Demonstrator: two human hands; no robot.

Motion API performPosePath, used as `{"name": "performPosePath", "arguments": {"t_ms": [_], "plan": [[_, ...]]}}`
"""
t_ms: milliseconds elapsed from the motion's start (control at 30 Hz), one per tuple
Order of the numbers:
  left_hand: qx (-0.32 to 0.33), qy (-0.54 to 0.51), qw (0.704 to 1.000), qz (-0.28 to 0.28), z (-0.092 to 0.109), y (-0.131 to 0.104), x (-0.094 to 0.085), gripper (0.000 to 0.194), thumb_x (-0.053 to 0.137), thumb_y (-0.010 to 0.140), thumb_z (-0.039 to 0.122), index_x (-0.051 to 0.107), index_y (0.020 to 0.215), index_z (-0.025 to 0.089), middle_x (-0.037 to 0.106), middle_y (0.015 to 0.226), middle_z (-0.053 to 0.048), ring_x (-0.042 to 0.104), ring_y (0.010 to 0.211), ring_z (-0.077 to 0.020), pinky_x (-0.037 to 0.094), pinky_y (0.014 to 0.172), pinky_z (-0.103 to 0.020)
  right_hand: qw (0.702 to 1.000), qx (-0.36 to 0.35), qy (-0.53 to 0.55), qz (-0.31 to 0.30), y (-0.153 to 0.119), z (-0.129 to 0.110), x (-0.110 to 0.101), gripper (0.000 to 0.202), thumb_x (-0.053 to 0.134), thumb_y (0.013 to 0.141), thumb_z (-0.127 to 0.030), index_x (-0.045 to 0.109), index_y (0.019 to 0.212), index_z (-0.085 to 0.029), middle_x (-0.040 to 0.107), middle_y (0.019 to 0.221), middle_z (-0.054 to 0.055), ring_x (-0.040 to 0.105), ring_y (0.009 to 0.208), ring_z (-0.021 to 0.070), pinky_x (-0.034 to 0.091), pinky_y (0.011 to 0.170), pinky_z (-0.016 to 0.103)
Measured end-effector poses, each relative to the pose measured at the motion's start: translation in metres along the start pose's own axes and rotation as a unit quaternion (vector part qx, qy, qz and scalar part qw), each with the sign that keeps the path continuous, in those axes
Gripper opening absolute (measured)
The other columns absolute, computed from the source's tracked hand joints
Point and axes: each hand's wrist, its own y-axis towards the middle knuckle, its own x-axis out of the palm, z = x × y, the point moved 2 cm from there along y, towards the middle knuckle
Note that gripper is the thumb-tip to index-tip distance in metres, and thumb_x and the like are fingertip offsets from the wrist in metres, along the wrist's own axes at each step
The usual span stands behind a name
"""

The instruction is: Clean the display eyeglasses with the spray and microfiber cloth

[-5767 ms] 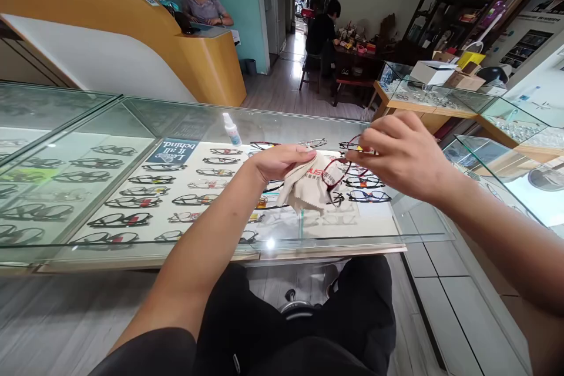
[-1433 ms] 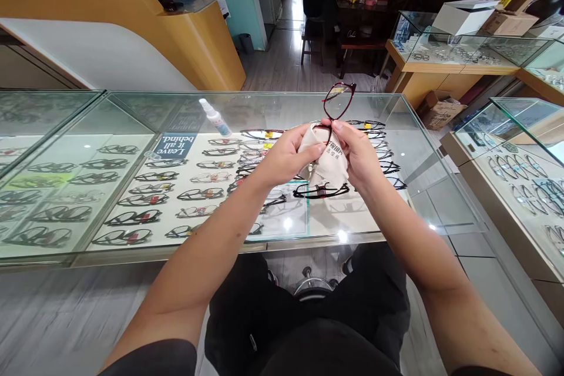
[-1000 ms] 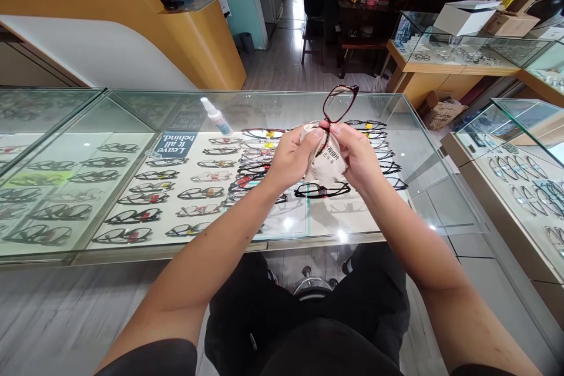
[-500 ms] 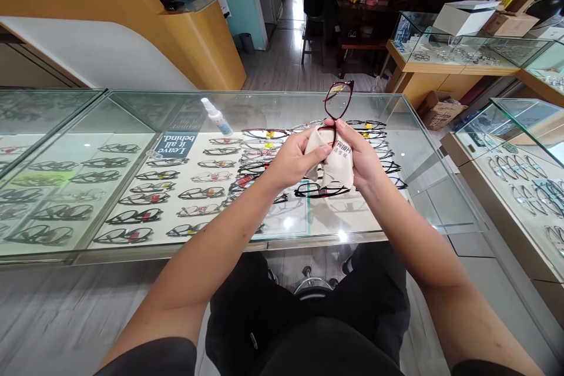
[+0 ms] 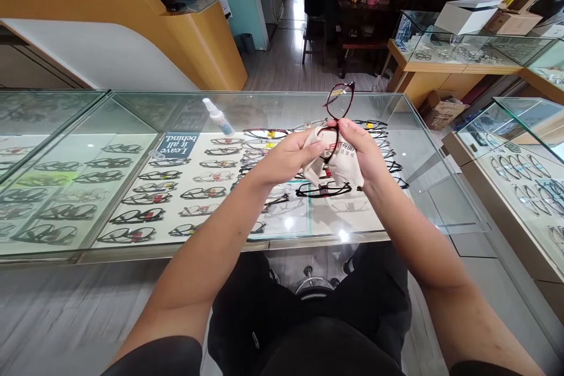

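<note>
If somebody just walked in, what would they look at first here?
Probably the dark red glasses, held between the left hand and right hand, with a pale cloth at their lower part. Next, maybe the white spray bottle on the glass counter, off toward the left. Under the glass, rows of eyeglass frames stand out too.

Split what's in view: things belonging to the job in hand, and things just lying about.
In the job:
dark red, thin-rimmed glasses, held between the left hand and right hand
cream printed cloth, bunched against those glasses

Lying about:
white plastic spray bottle, untouched, though possibly related
clear glass display case
black-framed glasses inside it
blue rectangular card with white lettering
</note>
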Motion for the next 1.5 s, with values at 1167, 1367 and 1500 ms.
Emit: {"name": "performPosePath", "arguments": {"t_ms": [1167, 1367, 1500], "plan": [[-0.015, -0.048, 0.998, 0.035, 0.002, 0.001, 0.0, 0.07, 0.074, 0.085, 0.086, 0.061, 0.071, 0.019, 0.06, 0.062, -0.001, 0.047, 0.053, -0.0118, 0.035, 0.051, -0.027, 0.605, -0.277, -0.745, -0.04, -0.012, -0.069, 0.005, 0.039, 0.051, 0.109, -0.063, 0.085, 0.121, -0.046, 0.063, 0.081, 0.005, 0.058, 0.096, 0.0256, 0.039, 0.114, 0.056], [-0.086, -0.139, 0.985, -0.06, -0.004, 0.001, -0.011, 0.06, 0.086, 0.084, 0.073, 0.075, 0.081, 0.014, 0.072, 0.075, -0.007, 0.062, 0.061, -0.0153, 0.048, 0.056, -0.027, 0.588, -0.213, -0.774, -0.102, -0.03, -0.089, 0.018, 0.032, 0.056, 0.108, -0.061, 0.083, 0.112, -0.046, 0.06, 0.08, 0.003, 0.059, 0.095, 0.0247, 0.041, 0.115, 0.052], [-0.084, -0.223, 0.971, 0.023, -0.003, 0.007, -0.013, 0.048, 0.09, 0.088, 0.058, 0.079, 0.096, 0.012, 0.08, 0.089, -0.01, 0.073, 0.074, -0.0183, 0.06, 0.068, -0.029, 0.506, -0.251, -0.824, -0.032, -0.032, -0.11, 0.004, 0.035, 0.051, 0.113, -0.052, 0.084, 0.113, -0.042, 0.066, 0.087, 0.005, 0.061, 0.1, 0.026, 0.037, 0.112, 0.054]]}}
